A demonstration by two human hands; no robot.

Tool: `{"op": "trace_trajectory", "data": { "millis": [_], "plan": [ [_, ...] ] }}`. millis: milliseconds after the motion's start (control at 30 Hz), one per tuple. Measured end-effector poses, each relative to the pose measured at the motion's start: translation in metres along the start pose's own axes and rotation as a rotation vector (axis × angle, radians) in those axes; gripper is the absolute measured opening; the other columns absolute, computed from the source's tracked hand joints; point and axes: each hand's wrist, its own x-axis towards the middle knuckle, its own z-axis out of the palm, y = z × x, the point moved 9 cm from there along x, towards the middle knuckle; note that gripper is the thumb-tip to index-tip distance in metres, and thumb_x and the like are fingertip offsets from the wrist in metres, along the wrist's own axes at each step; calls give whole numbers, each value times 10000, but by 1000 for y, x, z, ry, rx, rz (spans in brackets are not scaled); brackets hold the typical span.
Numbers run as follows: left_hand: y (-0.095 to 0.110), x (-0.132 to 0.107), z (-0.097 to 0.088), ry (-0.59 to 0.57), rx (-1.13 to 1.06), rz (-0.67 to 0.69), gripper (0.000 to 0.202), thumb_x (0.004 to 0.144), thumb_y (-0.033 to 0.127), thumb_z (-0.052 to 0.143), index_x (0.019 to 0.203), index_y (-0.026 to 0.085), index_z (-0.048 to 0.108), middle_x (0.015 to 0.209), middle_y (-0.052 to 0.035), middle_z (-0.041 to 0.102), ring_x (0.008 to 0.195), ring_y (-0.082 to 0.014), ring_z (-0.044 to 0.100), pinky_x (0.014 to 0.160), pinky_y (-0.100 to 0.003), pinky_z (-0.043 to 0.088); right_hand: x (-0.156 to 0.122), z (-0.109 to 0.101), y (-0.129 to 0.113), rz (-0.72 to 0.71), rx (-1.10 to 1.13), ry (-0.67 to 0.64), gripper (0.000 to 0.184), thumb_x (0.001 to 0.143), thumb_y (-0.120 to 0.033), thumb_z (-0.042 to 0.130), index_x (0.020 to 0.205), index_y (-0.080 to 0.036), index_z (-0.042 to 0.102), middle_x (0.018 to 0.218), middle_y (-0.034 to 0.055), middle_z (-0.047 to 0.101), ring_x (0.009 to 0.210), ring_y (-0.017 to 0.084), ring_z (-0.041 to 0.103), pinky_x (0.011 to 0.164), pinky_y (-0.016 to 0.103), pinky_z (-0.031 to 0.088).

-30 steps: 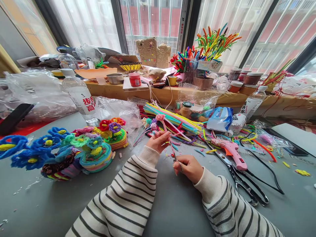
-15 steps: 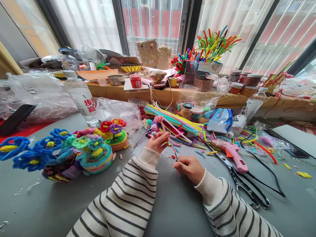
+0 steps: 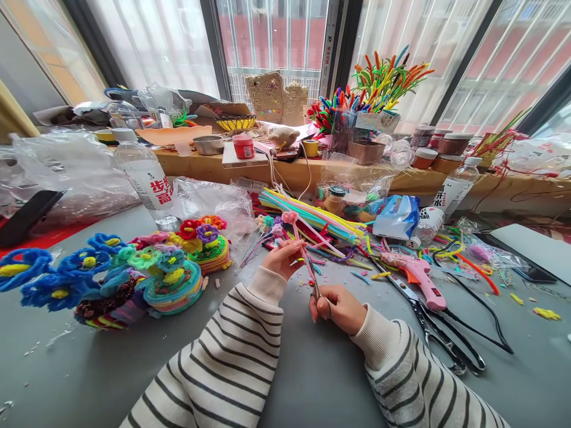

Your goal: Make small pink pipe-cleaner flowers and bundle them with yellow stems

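Observation:
My left hand pinches the stem of a pink pipe-cleaner flower, whose curled head stands above my fingers. The stem slants down toward my right hand, which is closed on a small pair of scissors. The scissor blades point up along the lower stem; whether they touch it I cannot tell. Behind my left hand lies a bundle of long pastel pipe cleaners. Small pink and yellow clippings dot the grey table around the stem.
Finished pipe-cleaner flowers in coiled pots stand to the left. On the right lie a pink glue gun with a black cord and large black-handled shears. Water bottles and a blue packet stand farther back, before a cluttered ledge.
The scissors in my right hand have tilted more upright and their blades are spread apart beside the stem. My right hand has shifted slightly left, while my left hand keeps its hold.

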Motion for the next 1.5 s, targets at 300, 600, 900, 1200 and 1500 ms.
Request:
{"op": "trace_trajectory", "data": {
  "millis": [300,600,900,1200,1500],
  "plan": [
    [-6,3,7,-90,77,-18,127,493,216,690,527,151,586,541,27,557,535,-58,487,518,-180,385,-1,5,-4,-54,-21,-54,687,632,-729,225,529,-122,531,467,-11,403,442,77,354,438,206,277],
    [-7,3,5,-75,82,-7,128,520,230,680,555,163,576,567,39,558,555,-52,480,534,-181,373,-1,-6,-5,-21,-8,71,597,655,-674,328,449,-139,492,441,-6,428,431,81,363,453,216,292],
    [-2,3,4,-44,85,15,187,466,262,708,558,158,581,532,45,523,530,-43,463,516,-168,376,-2,-12,-6,22,12,141,550,630,-644,414,402,-147,465,396,-23,384,424,79,344,457,218,279],
    [-2,5,0,-5,73,13,189,454,248,715,580,167,600,535,49,534,528,-36,478,513,-163,385,-2,-16,-1,49,32,189,504,634,-588,470,373,-157,441,402,-21,417,435,80,367,476,214,292],
    [2,4,-5,43,-4,19,145,485,201,701,572,155,594,518,41,553,503,-41,500,489,-163,402,-2,-19,2,50,26,212,541,640,-625,425,371,-155,435,388,-15,408,422,81,352,470,218,289]
  ]
}}
